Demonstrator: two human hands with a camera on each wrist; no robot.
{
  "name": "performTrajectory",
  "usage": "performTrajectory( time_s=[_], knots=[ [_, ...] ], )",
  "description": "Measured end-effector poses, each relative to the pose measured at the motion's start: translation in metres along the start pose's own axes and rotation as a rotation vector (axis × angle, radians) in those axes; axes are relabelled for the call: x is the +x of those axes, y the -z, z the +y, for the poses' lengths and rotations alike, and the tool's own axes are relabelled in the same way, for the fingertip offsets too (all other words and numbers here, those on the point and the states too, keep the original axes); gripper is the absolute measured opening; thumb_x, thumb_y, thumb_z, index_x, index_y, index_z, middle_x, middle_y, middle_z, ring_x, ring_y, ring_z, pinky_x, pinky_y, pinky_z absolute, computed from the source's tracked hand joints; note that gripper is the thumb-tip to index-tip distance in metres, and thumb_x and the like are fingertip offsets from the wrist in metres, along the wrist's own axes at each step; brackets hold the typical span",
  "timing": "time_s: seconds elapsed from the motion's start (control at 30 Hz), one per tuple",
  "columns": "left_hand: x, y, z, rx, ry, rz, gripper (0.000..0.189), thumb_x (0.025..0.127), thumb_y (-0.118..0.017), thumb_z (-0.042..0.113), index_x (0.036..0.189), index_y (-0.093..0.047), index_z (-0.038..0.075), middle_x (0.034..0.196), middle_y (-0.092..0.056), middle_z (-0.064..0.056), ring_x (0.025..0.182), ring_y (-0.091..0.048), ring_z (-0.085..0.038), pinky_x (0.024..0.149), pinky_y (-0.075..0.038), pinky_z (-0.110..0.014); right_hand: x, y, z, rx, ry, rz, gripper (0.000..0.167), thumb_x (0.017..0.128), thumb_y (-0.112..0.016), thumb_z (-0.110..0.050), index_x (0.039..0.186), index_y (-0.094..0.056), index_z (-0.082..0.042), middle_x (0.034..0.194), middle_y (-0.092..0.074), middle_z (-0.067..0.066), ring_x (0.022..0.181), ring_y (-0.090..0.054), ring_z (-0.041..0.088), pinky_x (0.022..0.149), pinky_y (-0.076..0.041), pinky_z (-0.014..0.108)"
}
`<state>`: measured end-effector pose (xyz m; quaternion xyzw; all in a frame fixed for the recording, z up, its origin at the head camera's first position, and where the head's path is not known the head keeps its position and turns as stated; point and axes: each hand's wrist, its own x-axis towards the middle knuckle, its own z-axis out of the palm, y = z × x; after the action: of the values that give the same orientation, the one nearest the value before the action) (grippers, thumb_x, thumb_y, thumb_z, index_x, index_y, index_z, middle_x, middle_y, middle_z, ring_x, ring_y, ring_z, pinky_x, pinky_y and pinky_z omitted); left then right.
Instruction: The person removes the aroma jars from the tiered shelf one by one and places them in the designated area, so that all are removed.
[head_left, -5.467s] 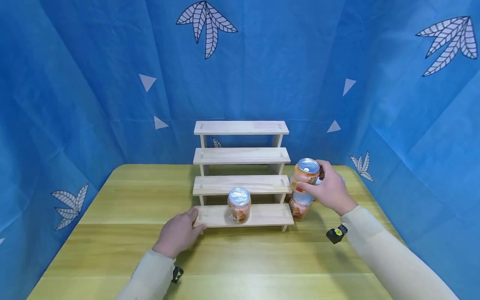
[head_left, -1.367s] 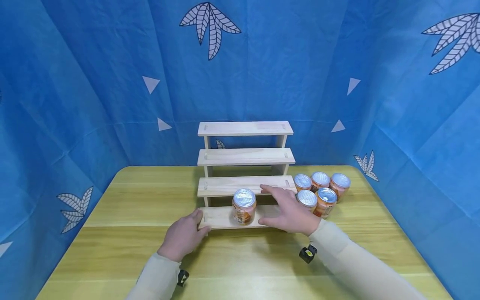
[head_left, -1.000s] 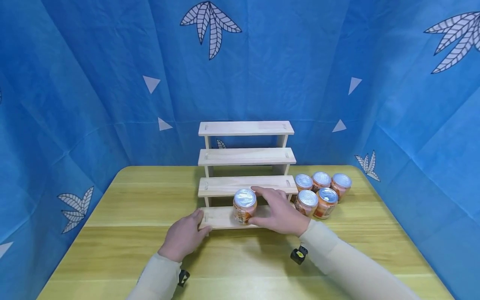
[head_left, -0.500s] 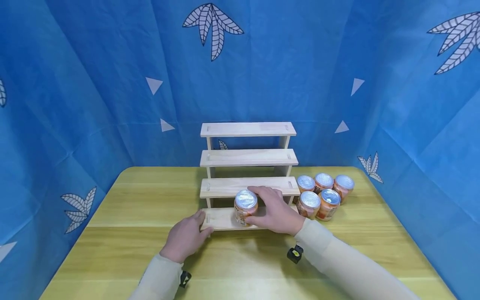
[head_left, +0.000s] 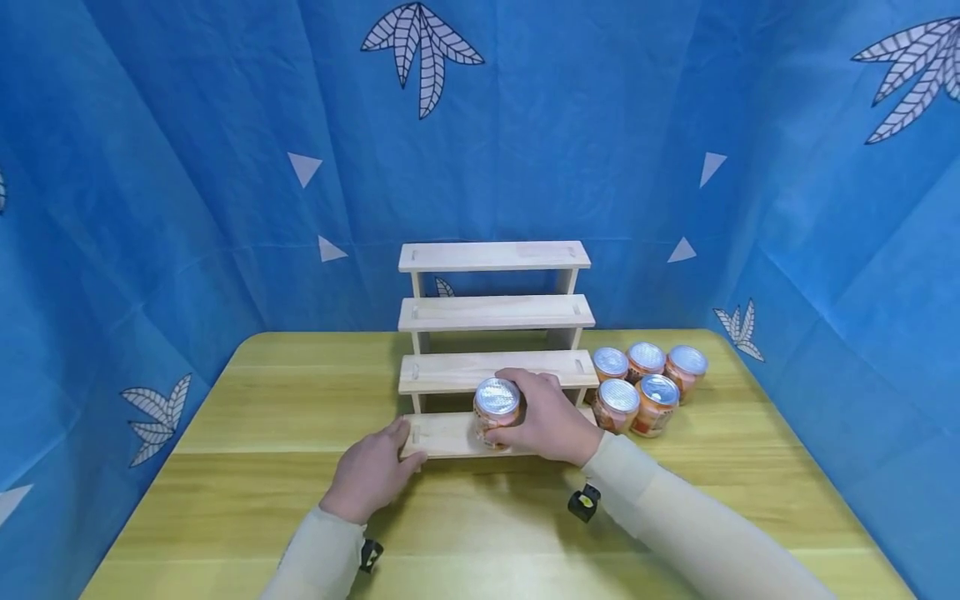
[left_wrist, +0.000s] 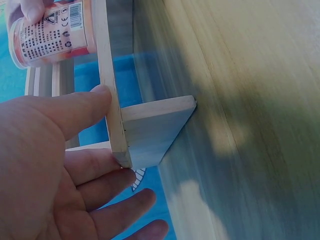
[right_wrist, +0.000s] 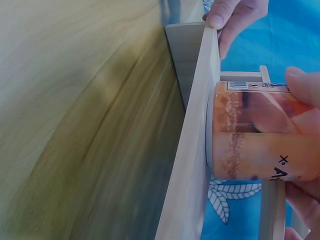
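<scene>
On the bottom step of a pale wooden four-step shelf [head_left: 498, 312] stands a can [head_left: 496, 408] with a silver lid and an orange label. My right hand [head_left: 551, 419] grips this can from its right side, thumb in front and fingers behind. The right wrist view shows the can [right_wrist: 265, 132] upright, its base against the step board. At the left end of the same step, my left hand [head_left: 371, 471] pinches the board; in the left wrist view the thumb lies on one face and the index finger at the other, the remaining fingers loose.
Several matching cans [head_left: 655, 406] stand grouped on the wooden table [head_left: 300, 500], close to the shelf's right side. Blue cloth [head_left: 540, 125] printed with leaves hangs behind the table and along both sides.
My right hand has set a can down among the group at right, moved left, and closed round the can on the bottom step. My left hand has stayed on the board's end.
</scene>
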<state>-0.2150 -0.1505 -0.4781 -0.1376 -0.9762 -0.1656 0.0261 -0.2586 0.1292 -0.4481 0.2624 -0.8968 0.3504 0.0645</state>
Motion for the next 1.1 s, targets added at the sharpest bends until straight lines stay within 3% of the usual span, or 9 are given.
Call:
performTrajectory(
  time_s=[0.13,0.27,0.43,0.67,0.77,0.9,1.1],
  knots=[
    [0.000,0.001,0.000,-0.006,-0.005,-0.002,0.062,0.096,-0.069,0.037,0.138,-0.056,-0.007,0.144,-0.053,-0.025,0.105,-0.068,-0.042,0.086,-0.057,-0.051,-0.004,0.004,0.004,-0.003,-0.028,0.000,0.079,0.073,-0.091,-0.043,0.137,-0.055,-0.014,0.120,-0.066,-0.001,0.113,-0.052,0.027,0.093,-0.045,0.045],
    [0.000,0.001,0.001,-0.006,-0.010,-0.008,0.062,0.096,-0.068,0.037,0.138,-0.056,-0.007,0.144,-0.052,-0.026,0.106,-0.067,-0.042,0.088,-0.057,-0.052,-0.007,0.012,0.012,0.003,-0.035,0.011,0.075,0.073,-0.091,-0.044,0.134,-0.056,-0.018,0.117,-0.067,-0.006,0.110,-0.056,0.021,0.093,-0.043,0.043],
    [-0.002,0.001,0.002,-0.018,-0.008,-0.011,0.062,0.097,-0.068,0.036,0.138,-0.055,-0.008,0.144,-0.052,-0.027,0.106,-0.067,-0.043,0.089,-0.056,-0.052,-0.012,0.023,0.018,0.016,-0.063,0.005,0.072,0.074,-0.090,-0.044,0.133,-0.056,-0.020,0.114,-0.068,-0.007,0.105,-0.061,0.016,0.089,-0.052,0.041],
    [0.000,0.004,0.001,-0.022,-0.003,-0.015,0.062,0.097,-0.068,0.035,0.139,-0.055,-0.008,0.144,-0.052,-0.027,0.079,-0.069,-0.035,0.076,-0.058,-0.048,-0.019,0.037,0.022,0.034,-0.090,0.028,0.078,0.074,-0.090,-0.043,0.137,-0.052,-0.014,0.120,-0.067,0.001,0.106,-0.064,0.019,0.088,-0.056,0.042],
    [-0.001,0.004,0.001,-0.018,0.000,-0.019,0.061,0.097,-0.068,0.036,0.138,-0.055,-0.008,0.144,-0.052,-0.027,0.077,-0.069,-0.034,0.074,-0.059,-0.047,-0.022,0.041,0.023,0.040,-0.096,0.041,0.081,0.074,-0.090,-0.043,0.138,-0.051,-0.012,0.122,-0.066,0.004,0.106,-0.066,0.020,0.088,-0.057,0.043],
    [-0.001,0.004,0.001,-0.017,0.001,-0.027,0.061,0.097,-0.068,0.036,0.138,-0.055,-0.008,0.144,-0.052,-0.027,0.092,-0.070,-0.039,0.082,-0.058,-0.050,-0.026,0.046,0.027,0.039,-0.113,0.054,0.082,0.074,-0.090,-0.043,0.138,-0.051,-0.010,0.122,-0.065,0.005,0.107,-0.066,0.021,0.088,-0.057,0.044],
    [-0.001,0.004,0.002,-0.024,-0.003,-0.031,0.063,0.098,-0.067,0.036,0.139,-0.054,-0.009,0.145,-0.050,-0.027,0.098,-0.068,-0.042,0.086,-0.057,-0.052,-0.033,0.053,0.033,0.015,-0.150,0.070,0.084,0.072,-0.091,-0.045,0.138,-0.050,-0.012,0.121,-0.065,0.005,0.105,-0.066,0.020,0.087,-0.057,0.042]
  ],
)
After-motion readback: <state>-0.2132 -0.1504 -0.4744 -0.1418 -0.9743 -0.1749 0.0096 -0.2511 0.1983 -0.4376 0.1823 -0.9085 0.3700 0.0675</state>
